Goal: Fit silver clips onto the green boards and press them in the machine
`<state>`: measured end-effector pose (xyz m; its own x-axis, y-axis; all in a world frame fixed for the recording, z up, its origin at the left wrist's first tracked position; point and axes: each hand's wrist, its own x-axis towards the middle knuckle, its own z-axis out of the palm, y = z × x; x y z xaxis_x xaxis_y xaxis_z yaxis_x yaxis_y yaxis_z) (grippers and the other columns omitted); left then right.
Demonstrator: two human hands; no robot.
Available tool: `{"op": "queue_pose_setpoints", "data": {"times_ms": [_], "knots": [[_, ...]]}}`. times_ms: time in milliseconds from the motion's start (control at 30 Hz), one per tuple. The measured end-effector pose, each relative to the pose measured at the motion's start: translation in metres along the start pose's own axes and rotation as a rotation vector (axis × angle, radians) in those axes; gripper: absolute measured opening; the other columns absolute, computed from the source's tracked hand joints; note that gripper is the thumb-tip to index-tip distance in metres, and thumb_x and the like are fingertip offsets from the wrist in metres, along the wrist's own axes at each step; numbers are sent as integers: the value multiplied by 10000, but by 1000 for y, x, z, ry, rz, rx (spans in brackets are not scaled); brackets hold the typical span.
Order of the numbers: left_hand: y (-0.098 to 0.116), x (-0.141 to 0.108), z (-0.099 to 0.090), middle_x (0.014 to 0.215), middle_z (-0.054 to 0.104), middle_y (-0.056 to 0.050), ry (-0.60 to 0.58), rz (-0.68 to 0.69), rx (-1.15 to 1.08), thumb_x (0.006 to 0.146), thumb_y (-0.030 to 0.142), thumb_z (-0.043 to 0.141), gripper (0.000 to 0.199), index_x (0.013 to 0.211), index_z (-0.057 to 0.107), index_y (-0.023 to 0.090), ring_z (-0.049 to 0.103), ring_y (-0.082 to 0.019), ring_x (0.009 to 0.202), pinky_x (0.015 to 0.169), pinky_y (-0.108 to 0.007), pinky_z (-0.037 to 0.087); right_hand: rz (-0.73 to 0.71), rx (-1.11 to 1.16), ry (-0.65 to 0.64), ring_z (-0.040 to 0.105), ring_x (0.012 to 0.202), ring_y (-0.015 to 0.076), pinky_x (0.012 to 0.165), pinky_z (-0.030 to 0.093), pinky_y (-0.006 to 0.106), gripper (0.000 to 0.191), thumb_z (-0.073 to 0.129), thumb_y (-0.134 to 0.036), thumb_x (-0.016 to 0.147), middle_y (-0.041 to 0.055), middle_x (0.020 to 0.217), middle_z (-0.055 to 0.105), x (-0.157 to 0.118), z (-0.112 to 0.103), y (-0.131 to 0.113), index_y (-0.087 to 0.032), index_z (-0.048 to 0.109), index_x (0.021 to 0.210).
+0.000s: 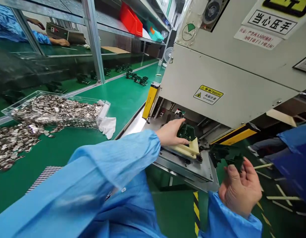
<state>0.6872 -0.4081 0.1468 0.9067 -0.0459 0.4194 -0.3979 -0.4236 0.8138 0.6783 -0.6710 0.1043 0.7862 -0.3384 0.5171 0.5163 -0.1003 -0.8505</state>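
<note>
My left hand (171,133) reaches into the opening of the press machine, its thumb and fingers around a dark green part (186,131) at the cream-coloured fixture (190,149). Lower right, in front of the machine, my right hand (241,188) pinches another dark green part (223,154) between thumb and fingers, holding it up in the air. The fixture sits on a metal plate (204,170) under the machine's grey housing (205,79).
Yellow guards (150,101) flank the opening. At left, a clear tray (103,114) of small metal pieces stands by a loose pile (14,142) and a white cloth (107,127). More dark parts (136,78) lie farther along the green bench. A person's blue sleeve (295,142) shows at right.
</note>
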Motion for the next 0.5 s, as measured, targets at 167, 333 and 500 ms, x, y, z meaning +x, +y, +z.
{"op": "queue_pose_setpoints", "data": {"times_ms": [167, 333, 500], "knots": [[-9, 12, 8, 1180, 645, -178, 49, -77, -232, 631, 319, 824, 726, 1272, 546, 120, 620, -332, 1113, 979, -501, 503, -53, -10, -173, 531, 1211, 312, 1090, 364, 562, 640, 857, -325, 645, 128, 1218, 611, 19, 29, -6, -182, 619, 1222], [-2, -60, -57, 1113, 671, -148, -6, -153, -405, 639, 176, 815, 624, 1210, 571, 122, 655, -278, 1056, 967, -468, 528, -127, -170, -509, 616, 1021, 262, 783, 556, 385, 631, 828, -398, 660, 107, 1077, 657, 40, 71, 0, -181, 614, 1213], [-14, -147, -107, 1231, 611, -108, -208, -369, -207, 700, 275, 786, 571, 1225, 574, 205, 611, -271, 1156, 1046, -461, 473, -109, -309, -760, 620, 1016, 288, 785, 550, 410, 650, 792, -509, 673, 119, 1086, 664, 49, 89, 5, -182, 613, 1204]]}}
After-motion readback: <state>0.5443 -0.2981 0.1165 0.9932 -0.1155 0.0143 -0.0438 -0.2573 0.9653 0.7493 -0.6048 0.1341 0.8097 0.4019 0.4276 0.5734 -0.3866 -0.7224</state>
